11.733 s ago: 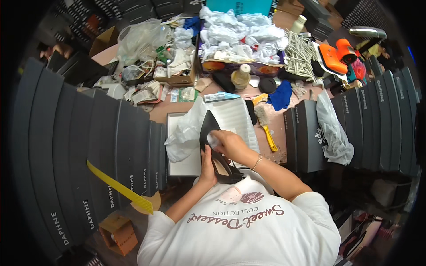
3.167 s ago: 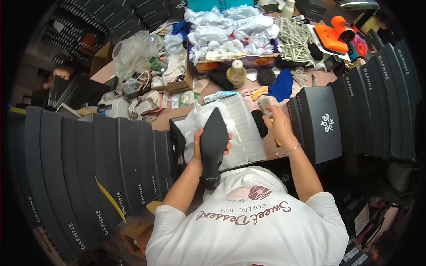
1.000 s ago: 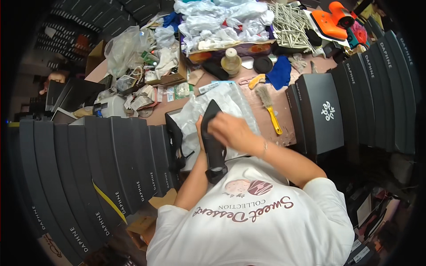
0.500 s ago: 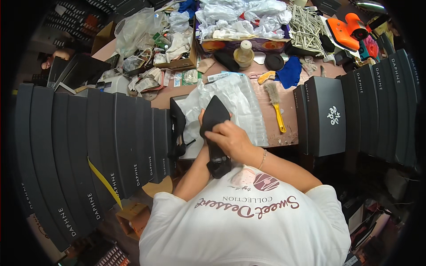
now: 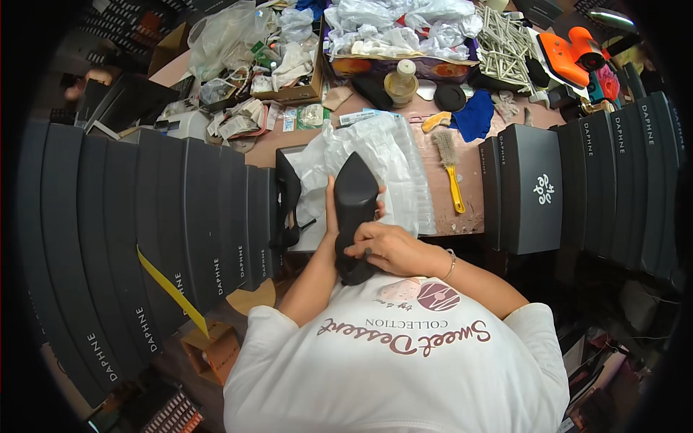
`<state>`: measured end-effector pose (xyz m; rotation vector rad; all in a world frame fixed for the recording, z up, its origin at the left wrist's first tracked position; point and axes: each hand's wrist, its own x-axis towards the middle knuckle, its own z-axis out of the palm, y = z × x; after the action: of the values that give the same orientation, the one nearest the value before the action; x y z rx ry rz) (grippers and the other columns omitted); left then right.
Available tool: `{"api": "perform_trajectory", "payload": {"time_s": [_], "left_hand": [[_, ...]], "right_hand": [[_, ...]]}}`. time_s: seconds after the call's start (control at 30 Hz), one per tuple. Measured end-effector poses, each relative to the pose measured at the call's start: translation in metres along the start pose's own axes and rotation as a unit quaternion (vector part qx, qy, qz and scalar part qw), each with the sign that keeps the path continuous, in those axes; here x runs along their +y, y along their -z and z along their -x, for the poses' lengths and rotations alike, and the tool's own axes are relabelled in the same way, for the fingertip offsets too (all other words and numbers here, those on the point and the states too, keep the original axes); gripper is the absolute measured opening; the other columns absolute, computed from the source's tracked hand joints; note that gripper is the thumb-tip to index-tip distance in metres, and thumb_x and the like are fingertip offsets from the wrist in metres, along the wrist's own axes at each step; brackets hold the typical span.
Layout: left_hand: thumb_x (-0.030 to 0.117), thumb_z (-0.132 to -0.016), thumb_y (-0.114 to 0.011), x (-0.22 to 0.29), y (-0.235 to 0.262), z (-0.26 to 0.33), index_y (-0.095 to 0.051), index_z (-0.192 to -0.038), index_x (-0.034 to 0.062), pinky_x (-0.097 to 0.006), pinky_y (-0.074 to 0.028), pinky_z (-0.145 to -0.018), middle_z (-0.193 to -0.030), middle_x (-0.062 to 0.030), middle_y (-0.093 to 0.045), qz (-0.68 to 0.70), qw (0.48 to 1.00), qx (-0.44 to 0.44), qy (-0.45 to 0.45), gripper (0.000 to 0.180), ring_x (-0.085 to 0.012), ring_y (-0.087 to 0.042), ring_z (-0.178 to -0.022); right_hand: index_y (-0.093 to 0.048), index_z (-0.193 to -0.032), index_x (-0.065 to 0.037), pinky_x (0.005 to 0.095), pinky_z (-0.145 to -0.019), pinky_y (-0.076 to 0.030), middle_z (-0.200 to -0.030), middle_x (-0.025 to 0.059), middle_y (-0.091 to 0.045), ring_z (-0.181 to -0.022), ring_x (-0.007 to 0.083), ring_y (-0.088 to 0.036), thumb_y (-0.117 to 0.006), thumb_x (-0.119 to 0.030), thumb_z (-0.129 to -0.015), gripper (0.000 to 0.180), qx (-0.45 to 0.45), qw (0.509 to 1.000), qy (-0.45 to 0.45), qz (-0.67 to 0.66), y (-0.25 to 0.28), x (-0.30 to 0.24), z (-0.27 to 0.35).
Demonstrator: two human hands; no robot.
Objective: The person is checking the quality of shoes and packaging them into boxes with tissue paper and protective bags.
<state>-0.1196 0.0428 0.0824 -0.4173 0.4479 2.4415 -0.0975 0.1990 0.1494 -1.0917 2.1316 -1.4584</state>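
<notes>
A black pointed high-heeled shoe (image 5: 356, 184) is held in front of my chest, its sole turned up and its toe pointing away from me. My left hand (image 5: 332, 209) wraps around the shoe from beneath, thumb along the left side and fingertips showing at the right. Over the heel end, my right hand (image 5: 390, 247) is closed with bent fingers against the shoe. A small dark tip shows by those fingers; what they pinch, if anything, I cannot make out. Another black high-heeled shoe (image 5: 288, 198) lies on its side at the left, beside crumpled white tissue paper (image 5: 397, 166).
Rows of dark shoe boxes (image 5: 160, 216) flank me at left, with more shoe boxes (image 5: 530, 191) at right. A yellow-handled brush (image 5: 452, 177), a blue cloth (image 5: 473, 117) and a bottle (image 5: 401, 85) lie or stand beyond the paper. Farther back is a box of plastic bags (image 5: 404, 65).
My right hand has slid from the middle of the sole toward the heel end, nearer my chest. The shoe has tilted a little, and more of its sole shows.
</notes>
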Motion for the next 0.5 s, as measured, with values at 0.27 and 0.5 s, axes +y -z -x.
{"api": "perform_trajectory", "payload": {"time_s": [0.27,0.5], "left_hand": [[0.039,-0.086,-0.058,0.023,-0.003,0.007,-0.054,-0.117,0.0011,-0.029,-0.053,-0.066,-0.098,-0.0132,-0.061,-0.172,0.974,0.140,-0.045,0.049,-0.0194,-0.062,-0.079],[0.022,-0.080,-0.058,0.034,-0.042,-0.012,-0.055,-0.108,-0.0036,-0.027,-0.051,-0.060,-0.083,-0.0108,-0.059,-0.240,0.914,0.202,-0.259,0.039,-0.0159,-0.058,-0.066]], "right_hand": [[-0.067,-0.100,-0.002,0.0355,-0.076,-0.048,-0.090,0.0132,-0.059,-0.083,0.0300,-0.060,-0.062,-0.003,-0.081,0.020,0.092,0.988,-0.105,-0.059,0.019,0.017,0.011],[-0.067,-0.102,-0.005,0.0328,-0.064,-0.047,-0.088,0.0077,-0.058,-0.075,0.0242,-0.056,-0.065,0.002,-0.071,0.032,0.162,0.963,0.083,0.196,0.032,-0.023,-0.018]]}}
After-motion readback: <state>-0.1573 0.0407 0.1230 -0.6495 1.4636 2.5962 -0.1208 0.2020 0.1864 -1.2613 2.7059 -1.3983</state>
